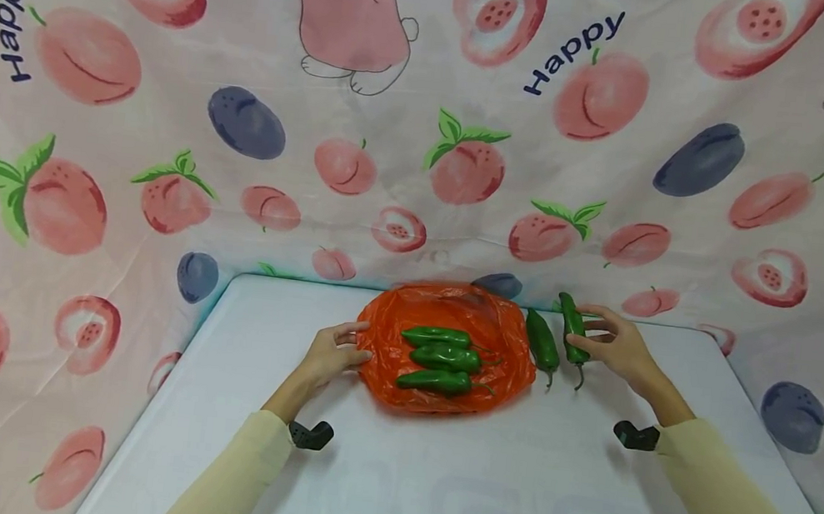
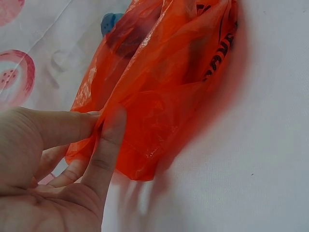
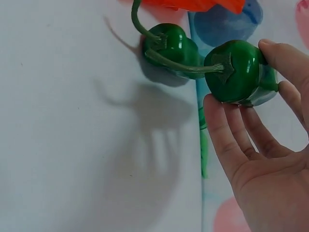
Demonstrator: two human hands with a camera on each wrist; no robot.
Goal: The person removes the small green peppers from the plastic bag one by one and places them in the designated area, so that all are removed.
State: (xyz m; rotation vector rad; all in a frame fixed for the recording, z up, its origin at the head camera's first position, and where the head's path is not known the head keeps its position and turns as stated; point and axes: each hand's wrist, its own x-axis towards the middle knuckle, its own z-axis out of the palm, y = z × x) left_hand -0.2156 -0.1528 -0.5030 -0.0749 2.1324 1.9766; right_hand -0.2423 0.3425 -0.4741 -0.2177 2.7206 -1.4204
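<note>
An orange plastic bag [image 1: 377,371] lies spread on the table, with several green peppers [image 1: 445,357] side by side on it, their stems pointing right. The left hand [image 1: 330,355] pinches the bag's left edge between thumb and fingers; the left wrist view shows the gathered film [image 2: 145,116] up close. In the right hand [image 1: 617,346] is a green pepper [image 1: 572,328], gripped between thumb and fingertips, its stem toward the wearer. The right wrist view has this held pepper [image 3: 236,72] above the tabletop. Another green pepper [image 1: 542,342] lies between it and the bag.
The white table [image 1: 434,477] reaches back to a hanging cloth [image 1: 396,121] printed with peaches and other fruit. Dark wrist devices [image 1: 310,435] sit at both cuffs.
</note>
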